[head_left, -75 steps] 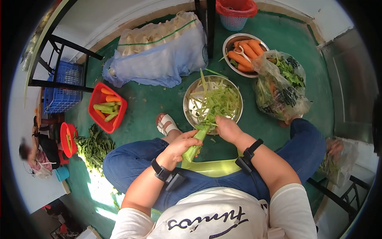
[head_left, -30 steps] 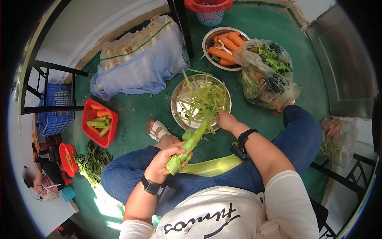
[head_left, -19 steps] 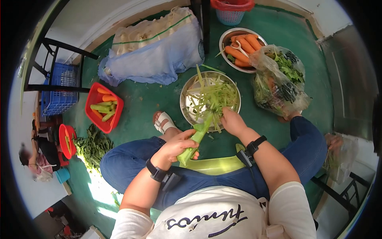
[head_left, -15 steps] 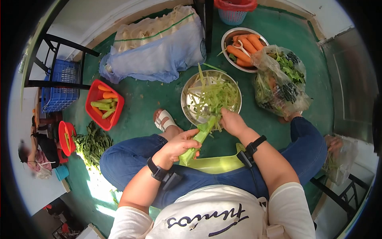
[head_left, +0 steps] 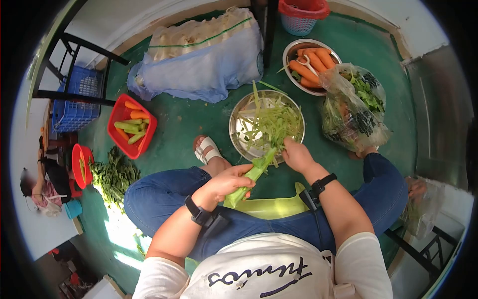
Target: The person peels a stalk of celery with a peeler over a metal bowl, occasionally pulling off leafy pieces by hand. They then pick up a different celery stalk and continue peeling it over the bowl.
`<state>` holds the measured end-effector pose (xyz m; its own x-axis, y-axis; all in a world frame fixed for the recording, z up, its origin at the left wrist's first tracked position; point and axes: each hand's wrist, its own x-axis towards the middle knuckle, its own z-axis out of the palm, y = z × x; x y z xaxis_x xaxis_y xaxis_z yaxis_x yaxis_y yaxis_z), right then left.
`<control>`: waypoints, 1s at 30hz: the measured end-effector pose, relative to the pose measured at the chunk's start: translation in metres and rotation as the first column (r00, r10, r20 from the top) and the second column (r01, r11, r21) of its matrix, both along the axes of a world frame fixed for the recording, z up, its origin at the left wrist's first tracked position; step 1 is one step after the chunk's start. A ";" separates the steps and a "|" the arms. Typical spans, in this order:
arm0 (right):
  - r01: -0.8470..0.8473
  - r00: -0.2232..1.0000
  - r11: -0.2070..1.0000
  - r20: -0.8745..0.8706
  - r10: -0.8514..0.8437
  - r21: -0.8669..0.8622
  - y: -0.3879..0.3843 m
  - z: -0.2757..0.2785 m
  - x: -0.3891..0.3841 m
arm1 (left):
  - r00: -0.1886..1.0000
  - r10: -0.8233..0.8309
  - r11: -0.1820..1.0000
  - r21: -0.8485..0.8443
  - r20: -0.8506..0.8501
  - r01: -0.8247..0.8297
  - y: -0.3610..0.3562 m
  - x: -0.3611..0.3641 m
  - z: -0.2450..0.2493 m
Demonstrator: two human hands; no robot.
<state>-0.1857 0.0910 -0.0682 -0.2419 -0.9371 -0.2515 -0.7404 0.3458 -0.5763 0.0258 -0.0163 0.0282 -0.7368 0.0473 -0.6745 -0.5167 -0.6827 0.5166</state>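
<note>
My left hand [head_left: 230,183] is wrapped round the thick lower end of a light green stalk [head_left: 256,172], just above my lap. The stalk slants up and right toward a round metal bowl [head_left: 239,130] on the floor. My right hand [head_left: 297,155] is closed at the bowl's lower right edge, near the stalk's upper end; what its fingers hold is hidden. Thin green peelings [head_left: 273,118] lie heaped in the bowl. Behind my hands is a yellow-green plastic stool [head_left: 271,207].
Carrots with a white peeler fill a metal bowl [head_left: 288,55], beside a plastic bag of greens [head_left: 343,119]. A red basin [head_left: 111,127] of vegetables, leafy greens [head_left: 115,174], a large sack [head_left: 199,70] and a blue crate [head_left: 74,114] surround me. Another person [head_left: 50,179] is at far left.
The view has shifted slightly. My right hand has moved a little away from my left hand, along the stalk's upper end. My left hand keeps its grip.
</note>
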 end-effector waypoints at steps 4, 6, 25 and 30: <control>-0.112 0.994 0.991 -0.018 0.111 -0.074 0.004 -0.005 0.005 | 1.000 -0.009 0.999 -0.054 0.007 0.009 0.006 0.001 0.003; -0.085 0.996 0.994 -0.014 0.085 -0.066 0.006 -0.016 0.000 | 1.000 -0.006 0.999 -0.042 -0.008 0.006 0.009 0.004 0.006; 0.082 0.985 0.992 0.143 -0.095 0.092 -0.041 -0.020 0.015 | 0.979 0.157 0.962 0.203 0.129 -0.181 -0.029 0.026 -0.012; 0.130 0.978 0.973 0.139 -0.158 0.192 0.007 -0.028 0.000 | 0.977 0.210 0.953 0.216 0.031 -0.212 0.010 0.000 -0.044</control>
